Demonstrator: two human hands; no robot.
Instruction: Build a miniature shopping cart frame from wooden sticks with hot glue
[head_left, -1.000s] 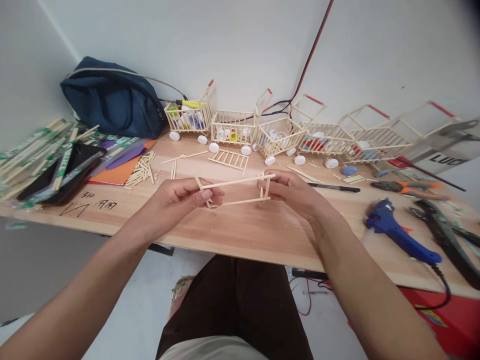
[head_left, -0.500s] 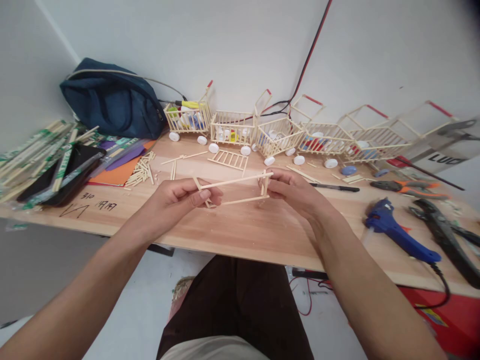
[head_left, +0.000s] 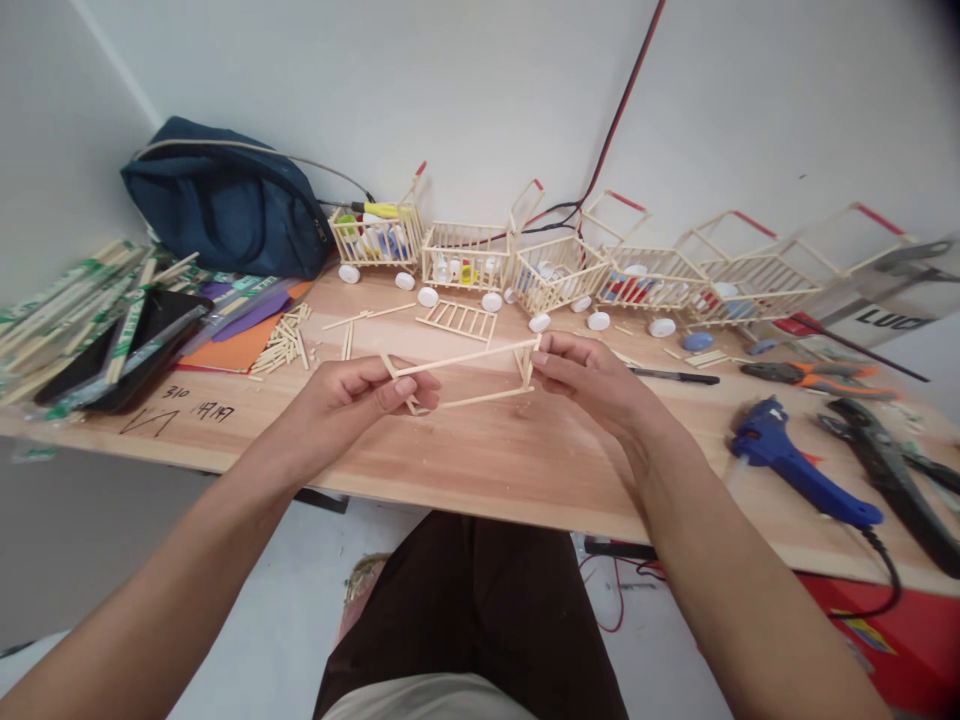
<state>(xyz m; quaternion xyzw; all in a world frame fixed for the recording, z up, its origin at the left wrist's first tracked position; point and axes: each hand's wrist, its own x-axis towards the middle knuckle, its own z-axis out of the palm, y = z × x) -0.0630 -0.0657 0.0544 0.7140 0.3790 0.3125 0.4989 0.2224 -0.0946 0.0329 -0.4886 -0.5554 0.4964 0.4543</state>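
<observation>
Between my hands, above the table, is a small open frame of thin wooden sticks [head_left: 480, 356]. Its left end is pinched by my left hand [head_left: 352, 395], the thumb lying over the lower corner. My right hand [head_left: 585, 375] grips the upright sticks at the other end, its fingertips partly hidden behind them. Just beyond the frame, a flat ladder-shaped stick panel [head_left: 456, 322] lies on the table. Loose sticks [head_left: 369, 315] lie left of that panel.
Several miniature stick shopping carts [head_left: 465, 255] line the wall. A blue glue gun [head_left: 799, 465], orange-handled pliers [head_left: 817, 378] and a black-handled tool [head_left: 892, 475] lie at right. At left are a blue bag [head_left: 225, 200], packaged sticks [head_left: 75, 310] and cut stick pieces [head_left: 281, 340].
The stick frame has tilted slightly, its right end turning and shifting a little left. My right hand has moved slightly with it; both hands keep their hold.
</observation>
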